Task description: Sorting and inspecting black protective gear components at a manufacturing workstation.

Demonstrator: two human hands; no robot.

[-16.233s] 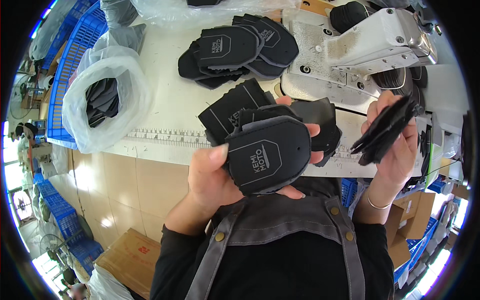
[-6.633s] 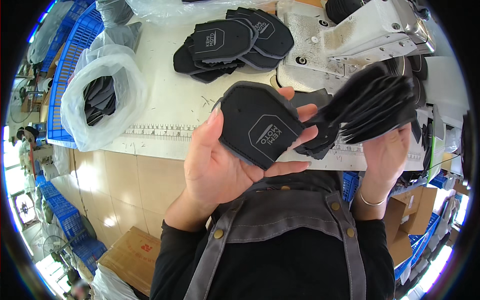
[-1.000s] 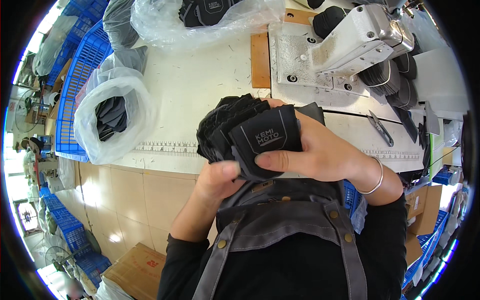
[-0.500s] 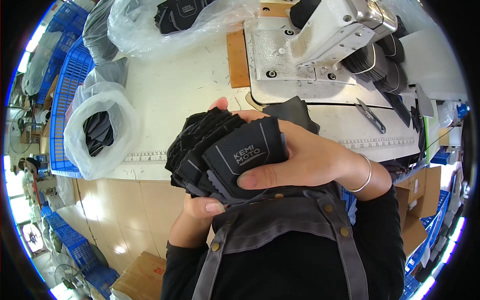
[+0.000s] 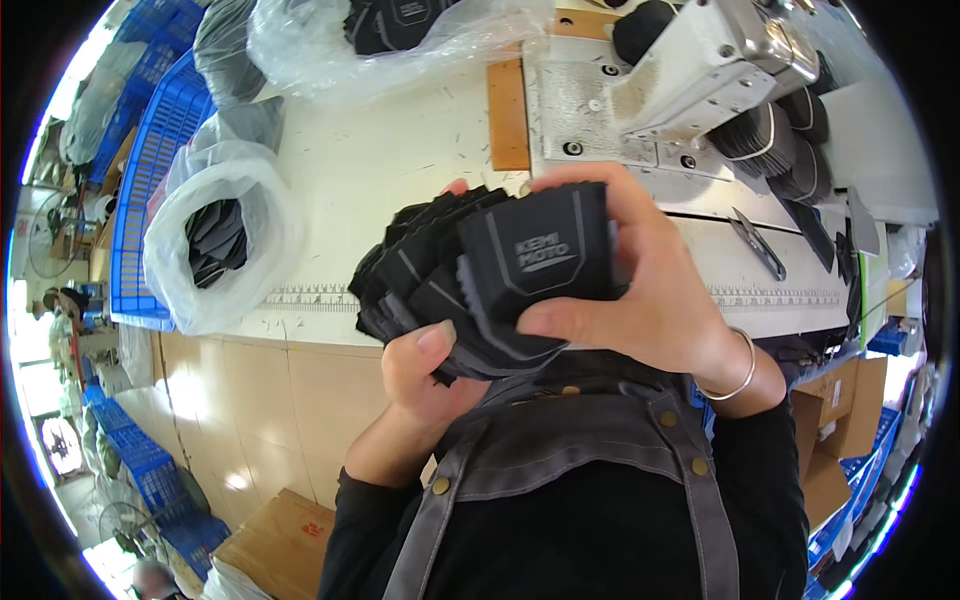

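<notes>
Black fabric pieces, fanned into one thick stack [image 5: 470, 285], sat between both hands just above the person's chest, held in the air in front of the white table [image 5: 400, 150] rather than resting on it. The left hand [image 5: 425, 375] came up from about seven o'clock and was closed on the stack's lower edge, thumb pressed onto the front faces, the other fingers hidden behind. The right hand [image 5: 640, 290] lay at three o'clock of the stack and was clamped over its right end, fingers curled across the top and the thumb pushing in from below against the topmost piece [image 5: 540, 250], a rounded panel with a pale printed patch. The stack's long axis ran roughly from eight o'clock to two o'clock, the loose fanned edges pointing toward ten o'clock, away from the right hand. Both hands touched it; the right covered more of it and seemed the firmer hold. A thin bangle [image 5: 735, 375] circled the right wrist.

Farther out, at nine o'clock, an open clear plastic bag [image 5: 215, 240] held more dark pieces beside a blue crate [image 5: 150, 170]. At one o'clock stood the grey sewing machine [image 5: 700, 70], and at twelve o'clock another plastic bag [image 5: 380, 40] of black pieces lay on the table.
</notes>
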